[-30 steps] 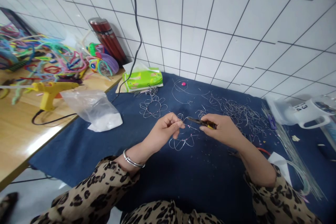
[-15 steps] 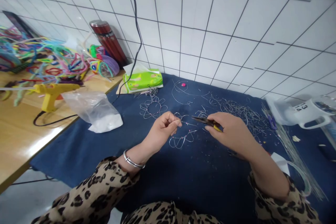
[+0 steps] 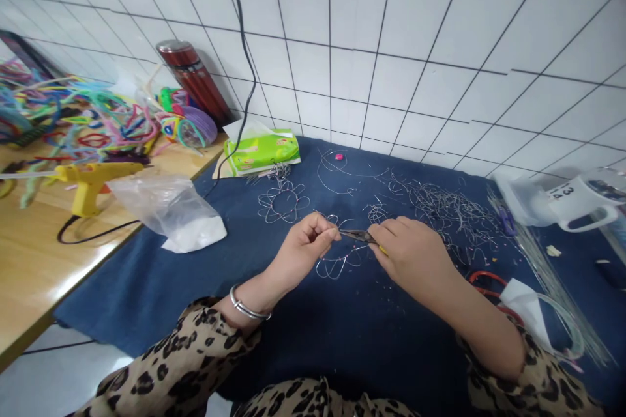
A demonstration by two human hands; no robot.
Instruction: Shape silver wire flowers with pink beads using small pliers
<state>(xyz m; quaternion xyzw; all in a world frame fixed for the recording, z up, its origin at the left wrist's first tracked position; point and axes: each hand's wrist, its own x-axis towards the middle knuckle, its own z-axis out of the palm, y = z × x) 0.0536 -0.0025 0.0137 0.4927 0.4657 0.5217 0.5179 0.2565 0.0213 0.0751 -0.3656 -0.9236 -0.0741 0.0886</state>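
Observation:
My left hand [image 3: 313, 239] is closed in a pinch on a thin silver wire piece [image 3: 333, 218], its loops showing just beyond the fingers. My right hand [image 3: 408, 247] grips needle-nose pliers [image 3: 359, 235] with yellow on the handle. The plier tips point left and meet the wire at my left fingertips. Below them lies a looped wire piece [image 3: 337, 267] with small pink beads. A flower-shaped wire ring [image 3: 283, 201] rests on the blue cloth [image 3: 235, 208] to the left.
Tangled wire offcuts [image 3: 445, 205] lie at the right, near straight wires [image 3: 567, 300] and a white pitcher [image 3: 577, 199]. Left are a green tissue pack [image 3: 264, 151], plastic bag [image 3: 171, 208], yellow glue gun [image 3: 88, 186] and red thermos [image 3: 195, 81]. A black cable [image 3: 247, 52] hangs in front.
My right hand has moved left with the pliers, bringing their tips from apart to the wire at my left fingertips. My left hand stays nearly in place; the view has shifted slightly.

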